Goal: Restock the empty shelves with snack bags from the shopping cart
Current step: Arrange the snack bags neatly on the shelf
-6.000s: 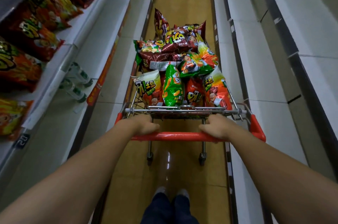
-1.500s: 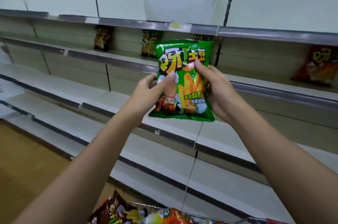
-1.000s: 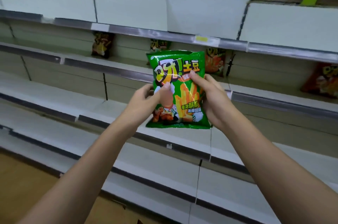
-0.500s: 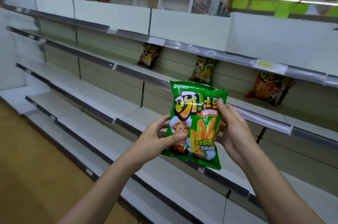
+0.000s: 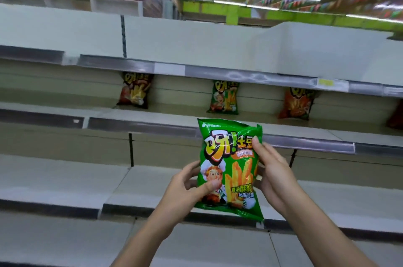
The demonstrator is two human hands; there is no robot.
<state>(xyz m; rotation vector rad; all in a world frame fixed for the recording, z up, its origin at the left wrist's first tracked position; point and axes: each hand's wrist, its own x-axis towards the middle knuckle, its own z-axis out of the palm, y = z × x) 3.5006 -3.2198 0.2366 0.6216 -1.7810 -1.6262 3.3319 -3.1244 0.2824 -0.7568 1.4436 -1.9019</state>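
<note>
Gripping glossy, crinkled green snack bag (image 5: pixel 229 166) upright, both hands.

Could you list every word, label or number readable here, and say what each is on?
"呀!土豆": large logo on the held green bag.
"香浓酥脆": lower right of that bag; the small lines under it, the orange banner and the top-left brand mark are too blurred.
Green shelf bag, dark red bag and orange bag: similar logos, too blurred to read.
Yellow tag and white tags on the rail: unreadable.
</note>
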